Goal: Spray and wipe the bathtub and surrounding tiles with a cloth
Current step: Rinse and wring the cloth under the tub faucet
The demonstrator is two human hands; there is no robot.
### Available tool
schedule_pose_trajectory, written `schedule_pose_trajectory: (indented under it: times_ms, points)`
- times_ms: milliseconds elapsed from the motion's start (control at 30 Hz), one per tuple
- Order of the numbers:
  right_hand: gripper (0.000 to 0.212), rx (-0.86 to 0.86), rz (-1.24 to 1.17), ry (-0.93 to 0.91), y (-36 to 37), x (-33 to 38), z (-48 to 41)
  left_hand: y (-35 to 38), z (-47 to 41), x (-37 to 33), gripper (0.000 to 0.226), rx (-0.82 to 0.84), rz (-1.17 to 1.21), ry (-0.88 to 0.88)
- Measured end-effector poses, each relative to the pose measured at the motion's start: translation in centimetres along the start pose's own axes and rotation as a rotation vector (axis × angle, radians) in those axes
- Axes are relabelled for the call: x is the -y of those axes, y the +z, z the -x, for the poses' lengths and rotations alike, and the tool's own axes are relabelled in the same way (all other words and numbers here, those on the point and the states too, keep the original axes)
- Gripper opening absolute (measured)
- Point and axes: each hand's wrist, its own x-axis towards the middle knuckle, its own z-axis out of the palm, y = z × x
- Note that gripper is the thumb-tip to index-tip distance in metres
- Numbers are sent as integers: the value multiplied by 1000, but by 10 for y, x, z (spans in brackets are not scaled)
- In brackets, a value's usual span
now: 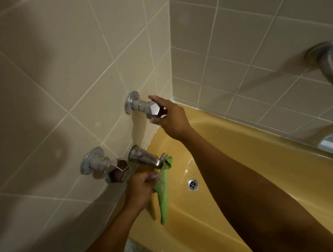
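Yellow bathtub (250, 154): left hand (138, 188) grips cloth (163, 194), right hand (172, 119) grips tap (153, 109).

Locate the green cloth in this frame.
Head view, lower centre: the green cloth hangs from the left hand, its top end at the spout tip, against the yellow bathtub wall just left of the drain.

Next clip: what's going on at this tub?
A person is working at the tap end of a yellow tub. The right hand grips the upper tap on the tiled wall. The left hand holds a green cloth with its top up against the spout and its tail hanging into the tub. No stream of water shows from the spout.
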Motion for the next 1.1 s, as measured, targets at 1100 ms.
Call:
schedule_pose_trajectory:
  times_ms: [1100]
  points:
    - [50, -51, -37, 138, 1, 20, 3, 11, 12, 20, 22, 71, -180, 148]
